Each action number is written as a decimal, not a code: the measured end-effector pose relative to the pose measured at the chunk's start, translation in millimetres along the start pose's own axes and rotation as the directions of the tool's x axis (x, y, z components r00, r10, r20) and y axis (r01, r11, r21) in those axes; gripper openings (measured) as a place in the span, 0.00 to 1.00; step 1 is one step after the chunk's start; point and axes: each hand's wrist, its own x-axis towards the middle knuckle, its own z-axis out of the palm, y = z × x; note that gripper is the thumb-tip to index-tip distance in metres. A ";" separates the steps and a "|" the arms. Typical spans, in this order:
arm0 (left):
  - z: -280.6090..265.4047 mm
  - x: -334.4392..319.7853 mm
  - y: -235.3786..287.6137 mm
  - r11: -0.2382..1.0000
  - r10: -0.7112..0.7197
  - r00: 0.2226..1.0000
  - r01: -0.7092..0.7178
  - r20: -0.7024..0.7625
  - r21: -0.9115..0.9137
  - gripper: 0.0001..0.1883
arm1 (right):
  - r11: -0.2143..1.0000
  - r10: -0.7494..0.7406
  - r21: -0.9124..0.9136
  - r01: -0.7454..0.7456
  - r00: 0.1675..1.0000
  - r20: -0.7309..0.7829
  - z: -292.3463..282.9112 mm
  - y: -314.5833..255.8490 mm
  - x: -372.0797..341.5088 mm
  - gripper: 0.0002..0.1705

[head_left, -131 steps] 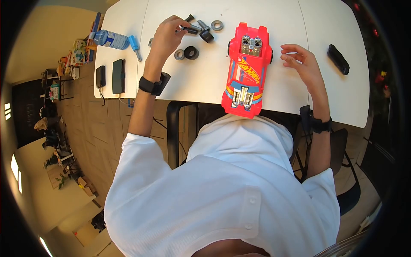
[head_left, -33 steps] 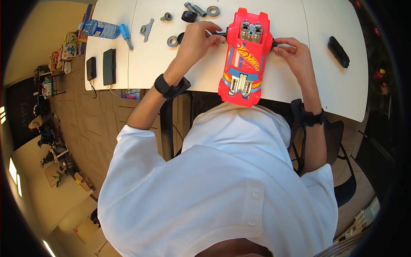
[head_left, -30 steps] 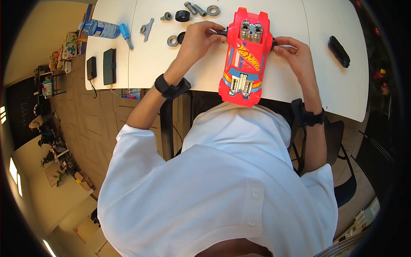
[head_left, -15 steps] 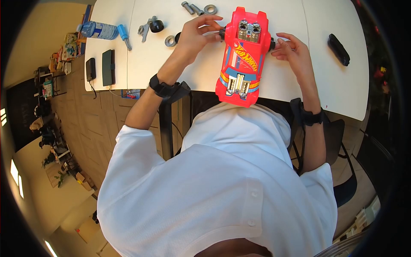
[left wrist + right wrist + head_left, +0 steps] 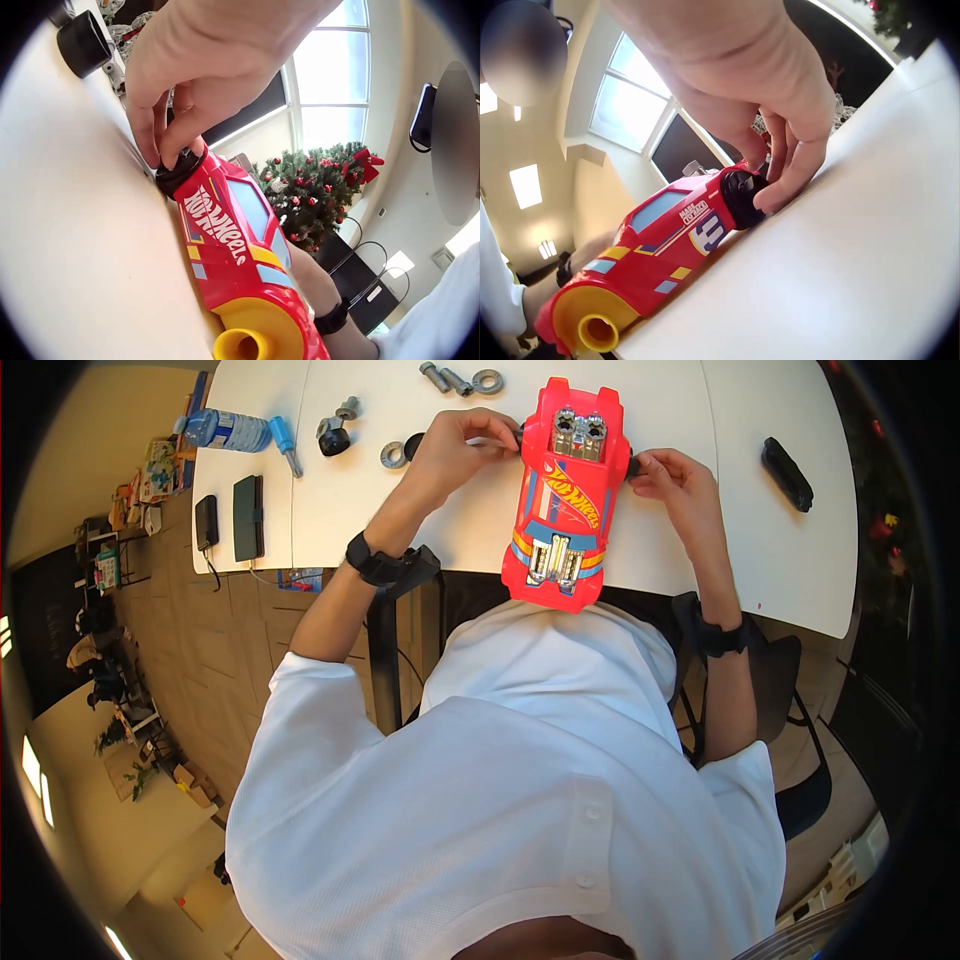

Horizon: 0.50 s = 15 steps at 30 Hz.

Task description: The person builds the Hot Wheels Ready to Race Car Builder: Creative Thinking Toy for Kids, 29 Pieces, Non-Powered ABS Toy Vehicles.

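Note:
A red toy car [image 5: 562,500] with a "Hot Wheels" label lies at the table's front edge, its narrow end overhanging. At its far end, the left hand [image 5: 450,458] pinches a black wheel [image 5: 178,171] on the car's left side between thumb and fingers. On the opposite side the right hand [image 5: 680,490] grips another black wheel [image 5: 742,196] by its rim. In both wrist views a yellow hub [image 5: 241,346] stands bare in the near wheel arch. Beside the left hand lie a loose black wheel [image 5: 413,446] and a grey ring [image 5: 393,455].
Grey bolts [image 5: 435,377] and a ring [image 5: 487,381] lie at the back. Farther left are a black wheel [image 5: 334,442] among grey parts, a blue screwdriver [image 5: 281,436], a bottle [image 5: 228,430] and a dark phone case [image 5: 248,518]. A black case [image 5: 787,475] lies right.
The left hand has come from the loose parts to the car, and the right hand has closed in on its other side. A loose black wheel has rolled left to the grey parts.

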 end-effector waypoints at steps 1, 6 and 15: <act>2.7 -3.4 6.7 0.999 -0.043 0.999 0.043 -0.022 -0.030 0.05 | 0.999 -0.012 -0.046 0.010 0.999 -0.043 1.8 -2.8 -3.2 0.13; 4.9 -3.0 6.0 0.989 -0.132 0.977 0.118 -0.169 -0.089 0.07 | 0.966 -0.081 -0.257 0.032 0.980 -0.180 10.3 -21.7 -19.3 0.11; 3.1 1.1 -0.6 0.972 -0.221 0.975 0.218 -0.028 -0.090 0.09 | 0.996 -0.040 -0.077 0.037 0.998 -0.039 7.4 -0.4 -9.2 0.10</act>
